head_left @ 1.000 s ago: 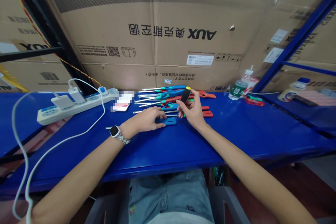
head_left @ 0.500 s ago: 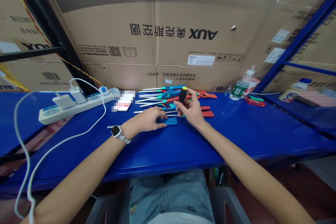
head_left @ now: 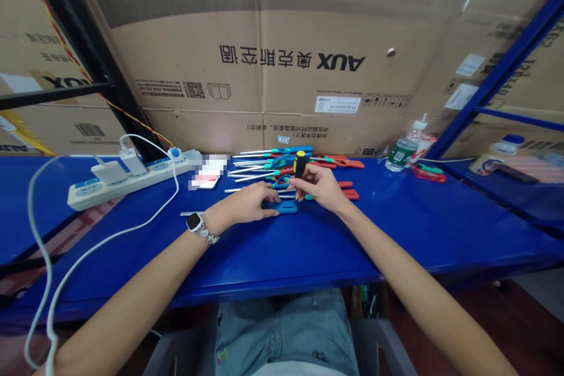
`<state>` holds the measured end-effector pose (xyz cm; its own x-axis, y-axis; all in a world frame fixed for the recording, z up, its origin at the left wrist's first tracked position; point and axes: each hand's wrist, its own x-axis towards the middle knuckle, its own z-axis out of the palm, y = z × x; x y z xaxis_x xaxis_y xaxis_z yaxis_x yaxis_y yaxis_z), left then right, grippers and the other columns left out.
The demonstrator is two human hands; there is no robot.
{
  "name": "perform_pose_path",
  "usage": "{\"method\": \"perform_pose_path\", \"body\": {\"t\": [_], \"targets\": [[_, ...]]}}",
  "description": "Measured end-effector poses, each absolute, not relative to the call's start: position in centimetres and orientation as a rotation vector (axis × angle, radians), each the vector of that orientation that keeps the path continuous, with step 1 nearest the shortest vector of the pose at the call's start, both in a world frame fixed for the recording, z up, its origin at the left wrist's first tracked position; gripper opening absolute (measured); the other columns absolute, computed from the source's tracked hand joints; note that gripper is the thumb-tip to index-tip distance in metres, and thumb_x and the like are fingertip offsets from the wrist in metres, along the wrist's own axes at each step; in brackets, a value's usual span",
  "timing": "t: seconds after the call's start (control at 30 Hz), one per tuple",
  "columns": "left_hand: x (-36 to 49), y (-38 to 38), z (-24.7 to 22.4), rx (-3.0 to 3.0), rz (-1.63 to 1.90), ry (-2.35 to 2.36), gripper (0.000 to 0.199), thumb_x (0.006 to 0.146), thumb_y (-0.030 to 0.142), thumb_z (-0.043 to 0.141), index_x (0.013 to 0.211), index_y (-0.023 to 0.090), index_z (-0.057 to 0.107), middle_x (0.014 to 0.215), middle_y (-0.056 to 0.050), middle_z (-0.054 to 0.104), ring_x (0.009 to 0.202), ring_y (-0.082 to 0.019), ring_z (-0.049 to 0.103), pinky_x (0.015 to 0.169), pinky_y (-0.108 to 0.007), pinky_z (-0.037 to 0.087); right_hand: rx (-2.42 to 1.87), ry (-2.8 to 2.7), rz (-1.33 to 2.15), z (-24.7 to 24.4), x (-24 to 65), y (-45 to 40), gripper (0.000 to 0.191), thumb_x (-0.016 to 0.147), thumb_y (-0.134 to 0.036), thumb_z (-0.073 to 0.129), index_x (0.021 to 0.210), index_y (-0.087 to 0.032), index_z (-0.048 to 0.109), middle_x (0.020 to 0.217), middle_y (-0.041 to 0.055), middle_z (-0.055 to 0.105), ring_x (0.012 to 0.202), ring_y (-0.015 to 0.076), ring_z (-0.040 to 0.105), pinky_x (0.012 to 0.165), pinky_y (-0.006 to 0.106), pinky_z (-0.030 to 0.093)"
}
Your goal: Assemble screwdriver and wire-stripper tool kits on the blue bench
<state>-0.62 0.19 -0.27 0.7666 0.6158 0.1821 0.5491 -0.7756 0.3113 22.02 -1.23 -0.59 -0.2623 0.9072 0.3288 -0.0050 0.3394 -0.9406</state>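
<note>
The left hand [head_left: 254,202] is pinning a blue stick lighter [head_left: 288,208] to the worktop [head_left: 273,252], the right hand [head_left: 325,189] is gripping a screwdriver [head_left: 299,165] by it, seemingly mid-job, other lighters [head_left: 294,149] lying beyond, their progress unclear.

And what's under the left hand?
Under the left hand, a blue handle pokes out right, and a metal tip shows beside the watch. The hand and wrist cover whatever lies between.

Two hands [head_left: 250,202] [head_left: 325,188], one watch [head_left: 194,222], one screwdriver [head_left: 299,165]. At least seven lighters [head_left: 289,207], overlapping too much for an exact count: more than one blue, more than one red. One power strip [head_left: 126,186], two chargers [head_left: 108,173] [head_left: 132,161] in it. Two bottles [head_left: 399,155] [head_left: 506,144].
</note>
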Motion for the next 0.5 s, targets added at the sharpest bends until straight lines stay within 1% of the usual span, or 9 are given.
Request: {"method": "perform_pose_path", "body": {"t": [0.1, 0.23, 0.3, 0.37, 0.43, 0.47, 0.5], "targets": [[-0.7, 0.2, -0.4, 2.704, 0.383, 0.941, 0.025, 0.087, 0.038, 0.070, 0.106, 0.021, 0.073, 0.106, -0.009, 0.071, 0.091, -0.024, 0.068, 0.078, -0.036, 0.053, -0.818, -1.628, 1.126, -0.4, 22.4, -1.3, 0.038, 0.076, -0.051, 0.081, 0.090, -0.020, 0.065, 0.079, 0.0027, 0.074, 0.056, 0.0148, 0.065, 0.054, 0.031, 0.057], [-0.8, 0.0, 0.0, 2.697, 0.417, 0.939, 0.029, 0.085, 0.040, 0.073, 0.106, 0.021, 0.073, 0.108, -0.010, 0.072, 0.094, -0.026, 0.069, 0.082, -0.039, 0.054, -0.816, -1.678, 1.098, -0.2, 22.8, -1.6, 0.038, 0.080, -0.052, 0.078, 0.093, -0.018, 0.068, 0.083, 0.0046, 0.075, 0.059, 0.0152, 0.067, 0.059, 0.032, 0.059], [-0.4, -0.2, 1.0, 2.663, 0.599, 0.865, 0.035, 0.085, 0.045, 0.073, 0.110, 0.021, 0.072, 0.111, -0.010, 0.072, 0.099, -0.026, 0.068, 0.087, -0.041, 0.054, -0.825, -1.691, 1.089, -0.2, 22.9, -1.6, 0.039, 0.081, -0.055, 0.075, 0.093, -0.018, 0.069, 0.082, 0.0050, 0.075, 0.060, 0.0156, 0.067, 0.060, 0.033, 0.059], [0.6, -0.4, 2.5, 2.551, 0.866, 0.779, 0.038, 0.091, 0.048, 0.066, 0.118, 0.021, 0.069, 0.115, -0.011, 0.071, 0.104, -0.025, 0.067, 0.091, -0.040, 0.053, -0.824, -1.711, 1.081, -0.2, 22.9, -1.7, 0.040, 0.082, -0.057, 0.073, 0.092, -0.018, 0.068, 0.080, 0.0048, 0.074, 0.061, 0.0159, 0.067, 0.061, 0.033, 0.060], [2.0, -0.4, 4.1, 2.394, 1.048, 0.760, 0.038, 0.097, 0.046, 0.058, 0.125, 0.021, 0.066, 0.124, -0.011, 0.069, 0.108, -0.023, 0.066, 0.091, -0.037, 0.053, -0.821, -1.733, 1.066, -0.2, 22.9, -1.6, 0.041, 0.083, -0.058, 0.073, 0.090, -0.018, 0.067, 0.079, 0.0046, 0.074, 0.061, 0.0160, 0.067, 0.062, 0.033, 0.059], [2.8, -0.4, 4.7, 2.333, 1.074, 0.739, 0.039, 0.100, 0.046, 0.054, 0.128, 0.021, 0.065, 0.125, -0.011, 0.069, 0.107, -0.022, 0.066, 0.090, -0.036, 0.053, -0.822, -1.742, 1.053, -0.2, 22.9, -1.7, 0.041, 0.083, -0.059, 0.072, 0.088, -0.019, 0.067, 0.078, 0.0046, 0.073, 0.061, 0.0161, 0.066, 0.062, 0.033, 0.059], [3.6, -0.2, 5.1, 2.287, 1.066, 0.711, 0.041, 0.101, 0.046, 0.052, 0.129, 0.020, 0.064, 0.122, -0.011, 0.071, 0.102, -0.021, 0.067, 0.086, -0.033, 0.054, -0.825, -1.748, 1.036, -0.2, 22.9, -1.7, 0.042, 0.083, -0.060, 0.072, 0.087, -0.019, 0.066, 0.077, 0.0045, 0.073, 0.061, 0.0164, 0.066, 0.062, 0.033, 0.058]]}}
